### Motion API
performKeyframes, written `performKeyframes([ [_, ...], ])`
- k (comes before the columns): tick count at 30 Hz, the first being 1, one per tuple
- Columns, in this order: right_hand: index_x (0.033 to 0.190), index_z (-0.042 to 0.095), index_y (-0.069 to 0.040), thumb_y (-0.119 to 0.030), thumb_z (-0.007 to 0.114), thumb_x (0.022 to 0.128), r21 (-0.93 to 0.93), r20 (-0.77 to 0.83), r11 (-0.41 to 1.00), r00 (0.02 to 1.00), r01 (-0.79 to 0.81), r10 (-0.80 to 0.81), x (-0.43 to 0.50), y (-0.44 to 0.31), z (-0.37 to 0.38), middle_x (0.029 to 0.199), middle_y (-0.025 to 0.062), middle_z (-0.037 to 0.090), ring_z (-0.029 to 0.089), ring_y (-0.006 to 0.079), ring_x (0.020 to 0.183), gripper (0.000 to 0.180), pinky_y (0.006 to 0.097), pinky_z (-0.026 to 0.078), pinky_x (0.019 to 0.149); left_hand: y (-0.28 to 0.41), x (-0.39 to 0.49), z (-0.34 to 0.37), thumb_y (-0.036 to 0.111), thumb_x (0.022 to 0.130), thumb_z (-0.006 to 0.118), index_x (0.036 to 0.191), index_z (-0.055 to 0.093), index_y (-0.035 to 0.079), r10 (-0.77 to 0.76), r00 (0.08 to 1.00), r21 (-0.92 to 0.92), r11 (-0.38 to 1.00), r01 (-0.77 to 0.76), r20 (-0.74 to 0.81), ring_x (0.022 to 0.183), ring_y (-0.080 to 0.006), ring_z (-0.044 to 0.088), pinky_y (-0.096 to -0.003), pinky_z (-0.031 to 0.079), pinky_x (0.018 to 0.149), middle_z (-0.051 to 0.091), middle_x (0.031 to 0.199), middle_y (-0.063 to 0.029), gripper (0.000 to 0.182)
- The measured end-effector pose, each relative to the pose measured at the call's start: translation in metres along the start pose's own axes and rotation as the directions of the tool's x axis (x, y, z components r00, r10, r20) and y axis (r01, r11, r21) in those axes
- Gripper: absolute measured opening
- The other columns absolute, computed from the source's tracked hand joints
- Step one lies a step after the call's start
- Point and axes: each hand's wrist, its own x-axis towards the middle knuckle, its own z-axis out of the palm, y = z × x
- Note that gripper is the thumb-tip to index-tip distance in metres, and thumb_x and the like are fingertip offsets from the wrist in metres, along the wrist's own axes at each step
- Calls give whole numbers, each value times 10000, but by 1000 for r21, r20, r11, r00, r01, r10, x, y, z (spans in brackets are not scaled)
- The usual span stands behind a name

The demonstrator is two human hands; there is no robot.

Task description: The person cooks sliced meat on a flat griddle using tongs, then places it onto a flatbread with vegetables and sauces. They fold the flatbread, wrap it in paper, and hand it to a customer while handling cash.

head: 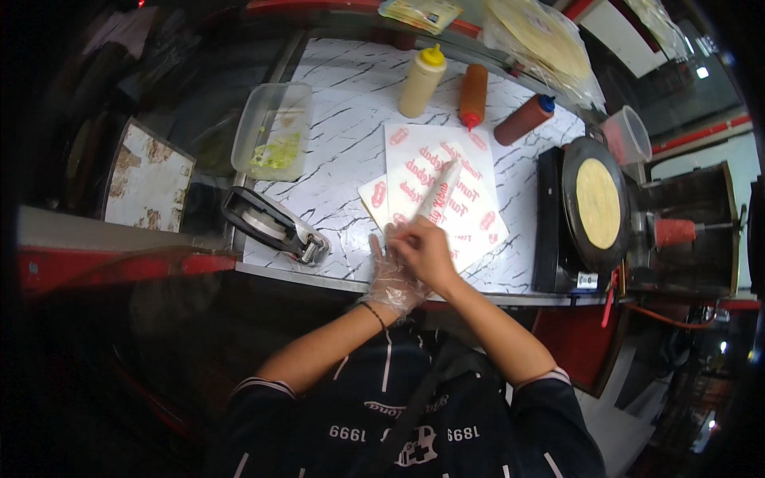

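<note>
A slim roll wrapped in printed paper (439, 194) lies slanted over sheets of printed wrapping paper (409, 149) on the marble-patterned counter. My left hand (394, 278), in a clear plastic glove, is at the near end of the roll, its palm partly covered by the other hand. Bare, my right hand (427, 251) crosses above it with fingers bent at the roll's near end; whether they pinch the paper or the glove cannot be told. To the left stands a tape dispenser (275, 224) with a roll of tape.
A plastic tub (272, 131) holds shredded lettuce. Squeeze bottles of pale sauce (421, 83), orange sauce (474, 92) and dark red sauce (520, 122) lie or stand behind the paper. A flatbread (598, 203) rests on a black griddle (571, 239) at right, near a meat spit (675, 232).
</note>
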Motion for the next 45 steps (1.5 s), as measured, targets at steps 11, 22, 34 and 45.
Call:
performKeyframes([
  [11, 1037, 639, -21, -48, 818, 773, 206, -292, 952, 915, -225, 280, 5, 31, -17, 709, -6, 480, 453, 98, 648, 320, 296, 387, 567, 22, 8, -66, 698, 934, 510, 1596, 433, 184, -115, 959, 212, 975, 59, 260, 1561, -552, 49, -757, 10, 1187, 91, 1673, -368, 842],
  [22, 874, 620, -39, -171, 773, 882, -32, -250, 999, 968, 19, -26, 50, -1, -46, 632, 3, 511, 452, 117, 563, 203, 298, 381, 544, 26, 5, -76, 687, 939, 517, 1675, 226, 232, -156, 954, 289, 954, 79, 256, 1571, -495, 141, -778, 129, 1169, 127, 1717, -263, 913],
  [34, 1271, 624, -31, -68, 689, 883, -349, -317, 44, -74, 936, -946, 121, -501, 4, 1123, 175, 666, 677, 355, 976, 395, 432, 579, 775, 53, 7, -178, 570, 995, 552, 1632, 324, 205, -115, 991, 158, 982, 103, 69, 1553, -429, 208, -712, 285, 1149, 294, 1663, -189, 768],
  [45, 912, 735, -39, 56, 723, 774, -209, -201, -175, -217, 962, -955, 120, -452, -20, 811, 107, 698, 690, 259, 683, 168, 354, 542, 595, 40, -81, -277, 198, 905, 761, 1309, 659, 80, 181, 841, -98, 959, -266, -509, 1242, -293, 632, -424, 532, 1037, 613, 1395, -130, 434],
])
